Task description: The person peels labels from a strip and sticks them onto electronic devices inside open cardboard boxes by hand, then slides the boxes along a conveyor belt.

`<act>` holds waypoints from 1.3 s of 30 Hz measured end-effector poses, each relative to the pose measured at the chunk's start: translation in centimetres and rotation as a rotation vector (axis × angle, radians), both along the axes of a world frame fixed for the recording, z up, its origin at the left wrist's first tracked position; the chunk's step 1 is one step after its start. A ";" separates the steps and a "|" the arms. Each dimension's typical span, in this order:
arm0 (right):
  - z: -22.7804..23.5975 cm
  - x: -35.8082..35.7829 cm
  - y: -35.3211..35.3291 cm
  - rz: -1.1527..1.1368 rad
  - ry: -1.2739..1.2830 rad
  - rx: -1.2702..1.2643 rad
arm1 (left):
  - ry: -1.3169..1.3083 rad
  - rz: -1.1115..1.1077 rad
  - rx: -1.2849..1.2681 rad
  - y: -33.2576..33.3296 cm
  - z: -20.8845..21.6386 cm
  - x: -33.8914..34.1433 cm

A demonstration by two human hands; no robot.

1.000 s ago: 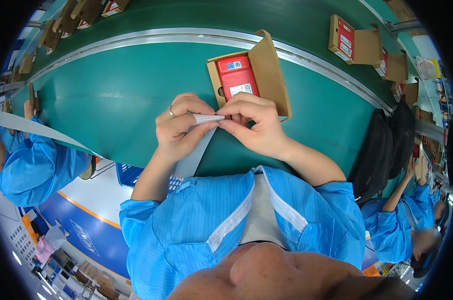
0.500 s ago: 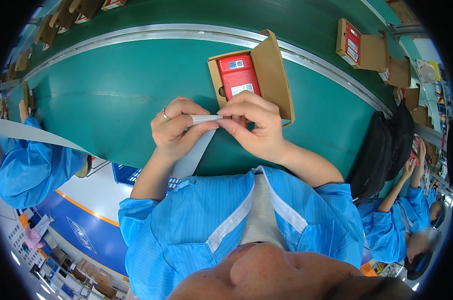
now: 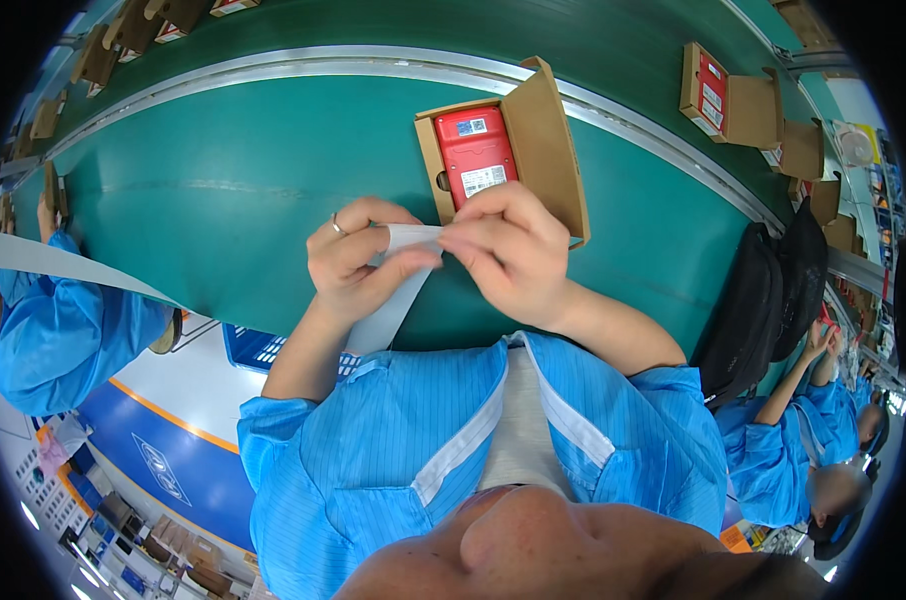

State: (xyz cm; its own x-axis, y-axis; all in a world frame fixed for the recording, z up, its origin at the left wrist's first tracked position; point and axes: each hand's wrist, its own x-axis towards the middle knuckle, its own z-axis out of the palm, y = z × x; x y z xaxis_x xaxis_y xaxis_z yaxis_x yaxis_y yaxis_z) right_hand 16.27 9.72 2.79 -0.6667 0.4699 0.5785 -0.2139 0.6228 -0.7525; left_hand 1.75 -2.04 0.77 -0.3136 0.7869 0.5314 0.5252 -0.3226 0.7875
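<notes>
Between both hands a whitish, flexible strip [image 3: 385,312] is held; it hangs down past my left wrist toward my lap. My left hand [image 3: 348,262], with a ring on one finger, is closed on the strip between thumb and fingers. At the strip's upper right end, my right hand [image 3: 518,250] pinches the edge with thumb and fingertips. Just beyond my right hand lies a cardboard box [image 3: 551,150] with its lid raised to the right. Inside it sits a red device [image 3: 476,150], carrying a blue-and-white label and a white label.
Metal rail [image 3: 353,62] separates the green work surface [image 3: 223,180] from a belt bearing open boxes [image 3: 753,110]. At right are black bags [image 3: 748,310]. A blue basket [image 3: 245,347] stands below the table edge. People in blue sit at left [image 3: 73,330] and right [image 3: 773,450].
The strip between my hands has turned to show more of its flat face. My right hand has shifted slightly. Boxes on the belt have moved a little to the right.
</notes>
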 end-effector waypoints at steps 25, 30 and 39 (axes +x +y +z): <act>-0.1 -0.5 7.3 -0.038 -0.676 -0.235 | 0.700 0.037 -0.239 2.0 -2.4 2.4; -0.2 -0.8 6.8 -0.071 -0.683 -0.028 | 0.688 0.031 -0.267 1.8 -2.3 2.4; 0.1 -1.0 7.1 -0.044 -0.800 -0.116 | 0.705 0.039 -0.276 1.6 -2.2 2.2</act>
